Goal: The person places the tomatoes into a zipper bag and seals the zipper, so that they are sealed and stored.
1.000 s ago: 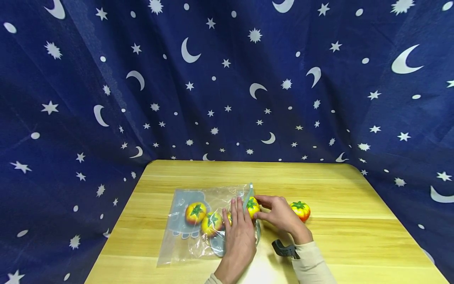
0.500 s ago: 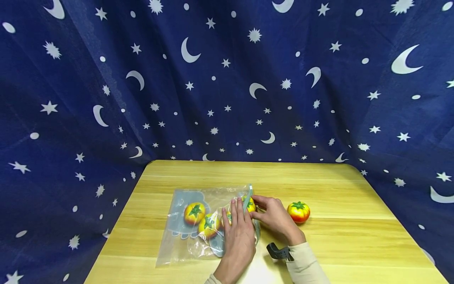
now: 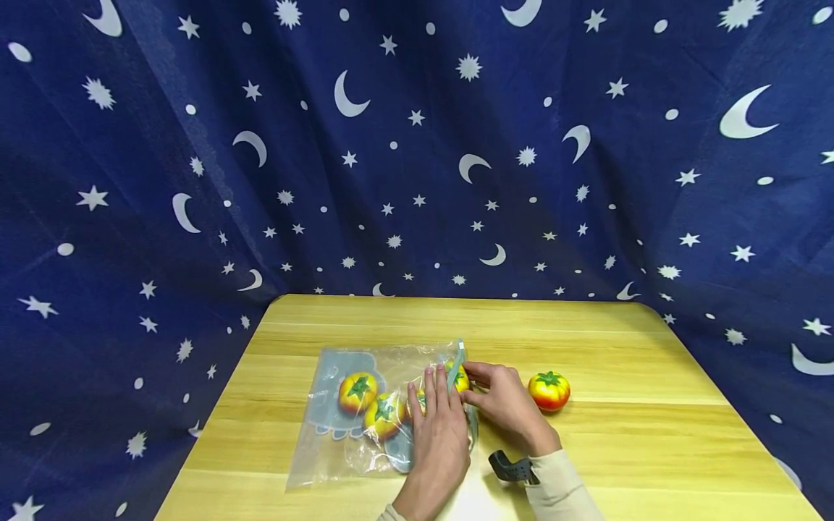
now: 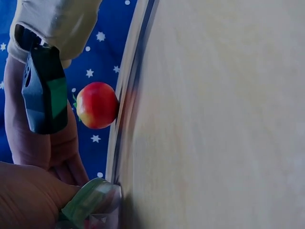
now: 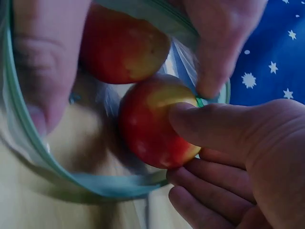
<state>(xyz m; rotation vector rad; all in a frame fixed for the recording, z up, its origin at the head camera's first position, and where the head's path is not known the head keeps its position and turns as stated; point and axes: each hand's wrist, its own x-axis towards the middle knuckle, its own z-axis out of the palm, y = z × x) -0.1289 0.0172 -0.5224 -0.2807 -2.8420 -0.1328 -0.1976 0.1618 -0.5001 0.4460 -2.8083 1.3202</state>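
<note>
A clear zip bag (image 3: 313,449) with a pale blue print lies flat on the table, its mouth facing right. Several red-yellow tomatoes with green tops are inside, one tomato (image 3: 358,393) furthest left. My left hand (image 3: 435,434) rests on the bag near the mouth, fingers straight; the right wrist view shows the green-edged rim (image 5: 114,183) spread wide around its digits. My right hand (image 3: 508,401) pinches another tomato (image 5: 159,124) between thumb and fingers at the mouth, where it meets a tomato (image 5: 124,45) deeper inside.
One loose tomato (image 3: 549,391) sits on the wooden table (image 3: 651,449), right of my right hand. A dark wrist-worn device (image 3: 511,467) hangs at the right cuff. A blue curtain (image 3: 417,159) with moons and stars stands behind the table.
My right hand has moved left, bringing the pinched tomato further into the bag's mouth. The tomatoes inside have shifted slightly left. My left hand has stayed in place.
</note>
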